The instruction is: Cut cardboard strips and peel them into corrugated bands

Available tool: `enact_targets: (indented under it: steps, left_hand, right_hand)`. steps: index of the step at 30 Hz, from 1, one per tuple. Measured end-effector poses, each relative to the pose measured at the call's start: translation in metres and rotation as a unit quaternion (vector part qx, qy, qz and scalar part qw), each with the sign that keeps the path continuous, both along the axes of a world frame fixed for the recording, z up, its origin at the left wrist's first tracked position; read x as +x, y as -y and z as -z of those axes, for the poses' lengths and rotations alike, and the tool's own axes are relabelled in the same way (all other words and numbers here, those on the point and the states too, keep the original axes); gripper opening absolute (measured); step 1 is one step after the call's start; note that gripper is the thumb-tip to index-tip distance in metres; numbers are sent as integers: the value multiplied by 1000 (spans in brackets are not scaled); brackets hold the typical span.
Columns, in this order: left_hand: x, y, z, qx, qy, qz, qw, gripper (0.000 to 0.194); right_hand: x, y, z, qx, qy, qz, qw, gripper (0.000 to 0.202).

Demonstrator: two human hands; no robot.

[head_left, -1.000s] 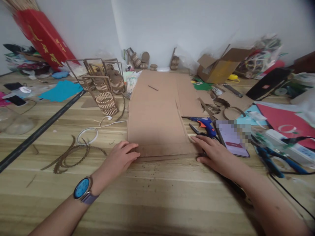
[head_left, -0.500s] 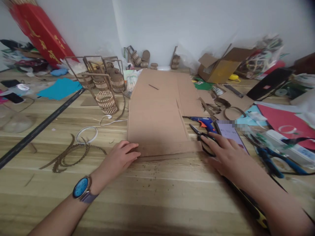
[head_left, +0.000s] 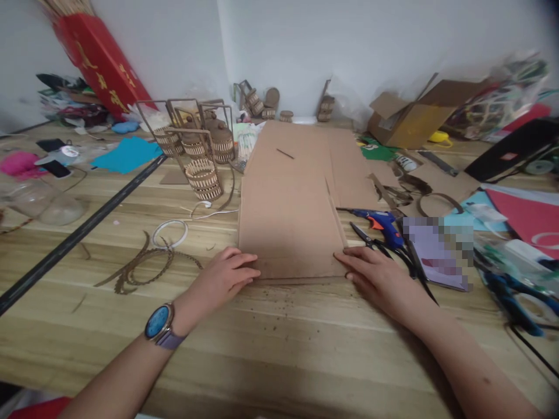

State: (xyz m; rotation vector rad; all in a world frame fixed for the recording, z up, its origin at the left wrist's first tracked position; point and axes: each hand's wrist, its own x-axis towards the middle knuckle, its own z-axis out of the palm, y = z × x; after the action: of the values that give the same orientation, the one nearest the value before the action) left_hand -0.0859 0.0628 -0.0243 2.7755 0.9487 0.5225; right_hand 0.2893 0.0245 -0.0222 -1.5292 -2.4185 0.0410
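Note:
A long brown cardboard sheet (head_left: 290,215) lies flat on the wooden table before me, with a band of cardboard along its near edge. My left hand (head_left: 227,273) holds the near left corner, fingertips on top and thumb low at the edge. At the near right corner, my right hand (head_left: 379,279) has its fingertips and thumb against the edge. Black scissors (head_left: 367,237) lie just beyond the right hand, partly hidden by it. A blue glue gun (head_left: 384,224) rests beside them. A thin dark stick (head_left: 285,153) lies on the sheet.
Small woven baskets (head_left: 203,177) with tall handles stand at the left. Curled brown strips (head_left: 140,270) and a white ring (head_left: 170,234) lie nearer. A phone (head_left: 437,256), blue-handled pliers (head_left: 515,302) and an open carton (head_left: 406,119) are on the right. Dark crumbs dot the table.
My right hand has moved left from the scissors to the cardboard's near right corner. The band's right end no longer sticks out past the sheet. The view has shifted slightly.

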Motion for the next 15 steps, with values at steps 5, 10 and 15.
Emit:
enact_targets:
  steps: [5,10,15]
  left_hand:
    - [-1,0,1,-5,7,0,1000,28]
    - [-1,1,1,-3,-2,-1,1000,29]
    - [-1,1,1,-15,-6,-4,1000,32]
  right_hand:
    - [-1,2,3,-1,-10,6,1000,42]
    - [-1,2,6,15,4,1,1000,42]
    - [0,1,5,14,8,-5,1000,42]
